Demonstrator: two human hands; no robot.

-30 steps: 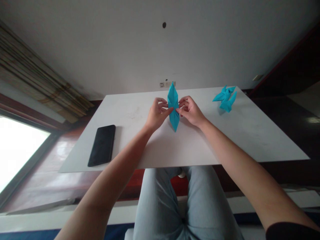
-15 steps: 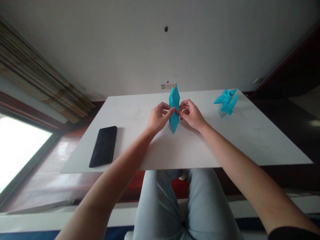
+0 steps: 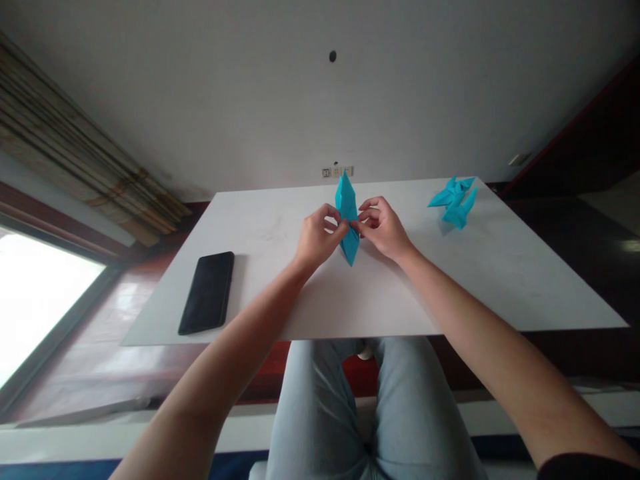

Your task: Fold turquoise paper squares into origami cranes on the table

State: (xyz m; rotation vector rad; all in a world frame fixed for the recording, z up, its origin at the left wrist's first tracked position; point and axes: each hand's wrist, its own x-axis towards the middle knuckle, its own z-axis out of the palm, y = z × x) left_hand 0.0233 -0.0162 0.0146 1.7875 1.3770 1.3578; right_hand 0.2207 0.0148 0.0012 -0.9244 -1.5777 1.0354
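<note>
A pale wall [image 3: 225, 100] rises beyond the far edge of the white table [image 3: 260, 230], which spreads across the middle of the view. A patterned curtain [image 3: 65, 127] hangs past the table's left side. The person's legs in light jeans [image 3: 317, 407] extend under the table's near edge. A dark flat device [image 3: 207, 293] lies on the table near its left front corner.

Over the table's middle, the left hand [image 3: 320, 233] has its thumb pressed on the near face of a folded blue paper [image 3: 347, 200], fingers bent behind it in a grip. The right hand [image 3: 384, 230] pinches the paper's right edge between thumb and forefinger, other fingers loosely curled. The paper is pointed at both ends; whether its lower tip touches the table cannot be told. Blue folded shapes [image 3: 450, 195] sit close together near the table's far right corner. Small wall sockets [image 3: 337, 172] show just above the table's far edge.
</note>
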